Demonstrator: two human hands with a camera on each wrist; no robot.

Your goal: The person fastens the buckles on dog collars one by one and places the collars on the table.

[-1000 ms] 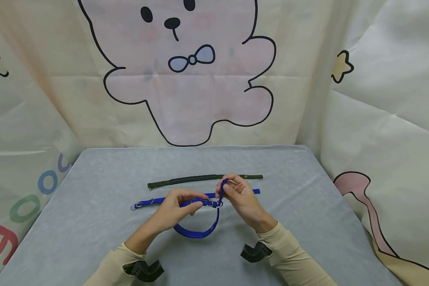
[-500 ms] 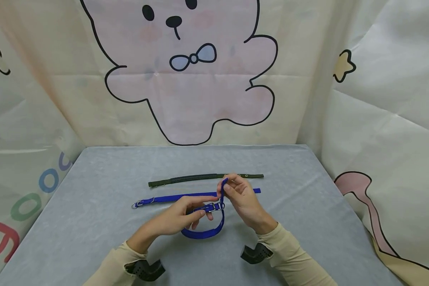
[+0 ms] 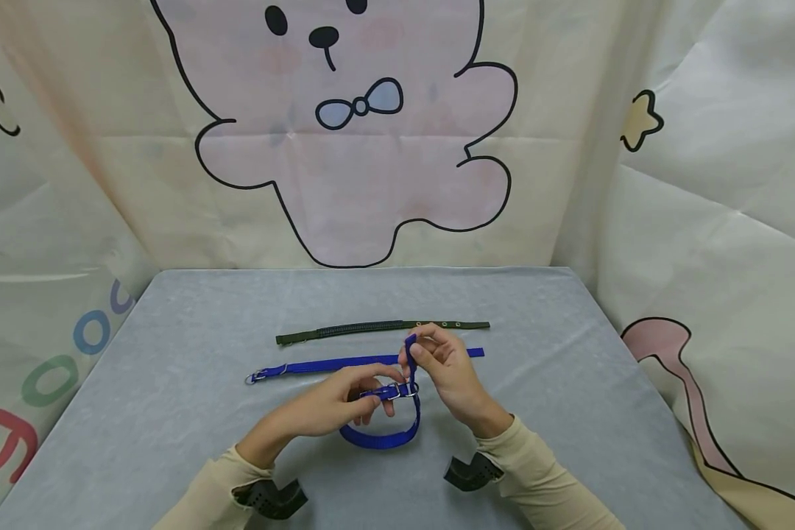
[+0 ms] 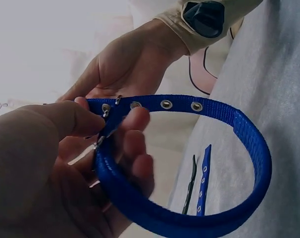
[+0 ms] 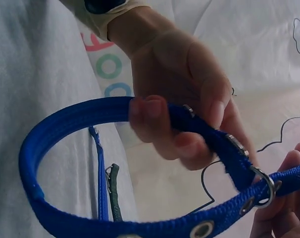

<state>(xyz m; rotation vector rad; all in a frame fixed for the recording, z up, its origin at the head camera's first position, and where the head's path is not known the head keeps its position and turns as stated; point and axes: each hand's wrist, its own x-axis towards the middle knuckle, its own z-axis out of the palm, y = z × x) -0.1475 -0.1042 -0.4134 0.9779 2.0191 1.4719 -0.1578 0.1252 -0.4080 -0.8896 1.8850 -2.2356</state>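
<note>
The looped blue collar is serving as reference for all positions. The left hand is gripping it at its left side, thumb and fingers closing on the band just beside the buckle. The right hand is pinching the strap's free end at the collar's upper right, with that end standing roughly upright. The collar is thus hanging between the two hands, its padded curve dipping toward the person. The eyeleted strap is passing through a metal ring beside the buckle. Whether the lowest curve is touching the cloth, the views are not making certain. Beyond the looped collar, a flat blue collar is lying lengthwise; farther beyond it, a dark green collar is lying nearly parallel.
</note>
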